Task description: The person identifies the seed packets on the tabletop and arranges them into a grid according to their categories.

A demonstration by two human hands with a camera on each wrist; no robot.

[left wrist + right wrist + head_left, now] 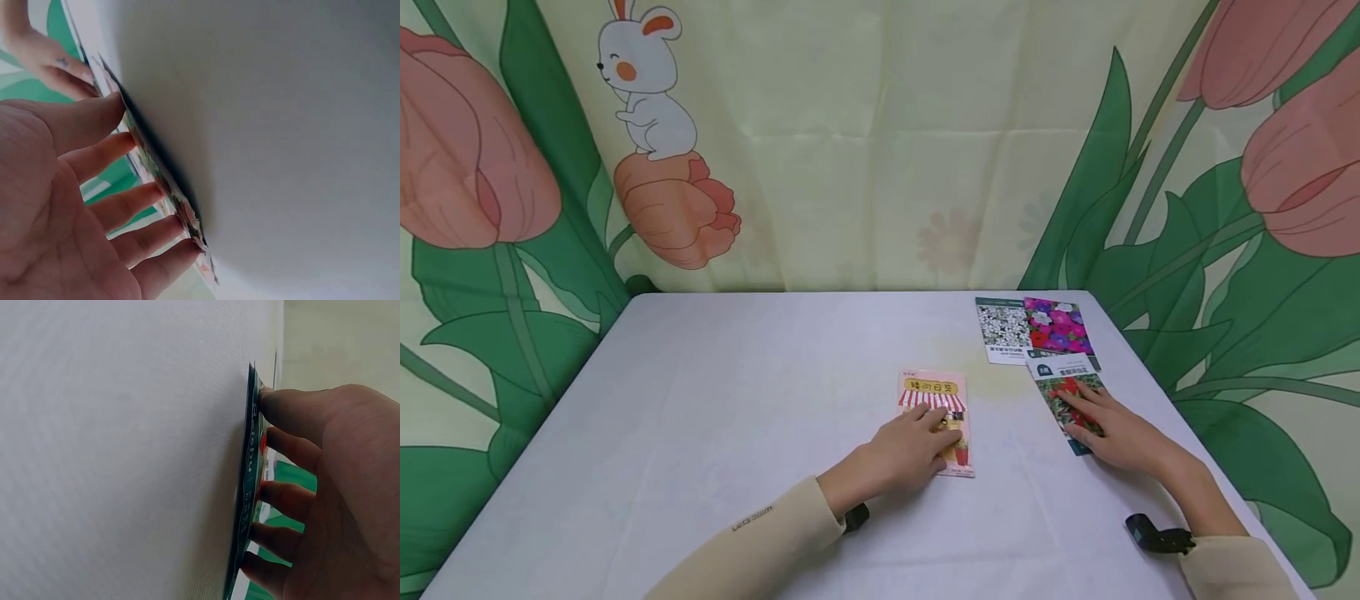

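In the head view, my left hand rests on a pink seed packet with a red-striped awning print, near the middle of the table. Its fingertips touch the packet's face, and the left wrist view shows them spread along it. My right hand lies on a seed packet with a red and green picture, toward the table's right side. Seen from the right wrist, its thumb and fingers touch the face of that packet, whose dark green end bears white lettering. Both hands partly cover the prints.
Behind the right-hand packet, near the back right corner, lie a white-flower packet and a pink and purple flower packet, side by side. A white cloth covers the table. A curtain with tulips and a rabbit hangs behind it.
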